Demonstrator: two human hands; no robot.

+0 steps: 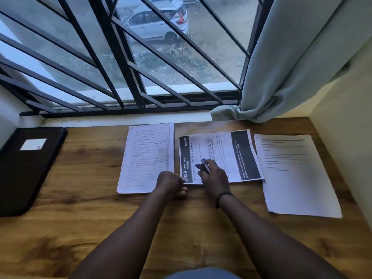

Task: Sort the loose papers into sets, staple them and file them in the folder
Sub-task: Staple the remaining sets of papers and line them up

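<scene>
**Stapling risk at the middle set's near-left corner**

Right hand point(214, 179) grips a small blue stapler point(203, 165); left hand point(171, 183) pinches the near-left corner of the black-banded printed paper set point(219, 156). A loose pinch could let sheets fan and staple crooked. Three paper sets: handwritten lined point(147, 158) left, printed middle, plain white point(296, 174) right. One black folder point(28, 168), far left.

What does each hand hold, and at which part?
The right hand grips a blue stapler around its rear. The left hand pinches the near left corner of the printed sheets.
</scene>
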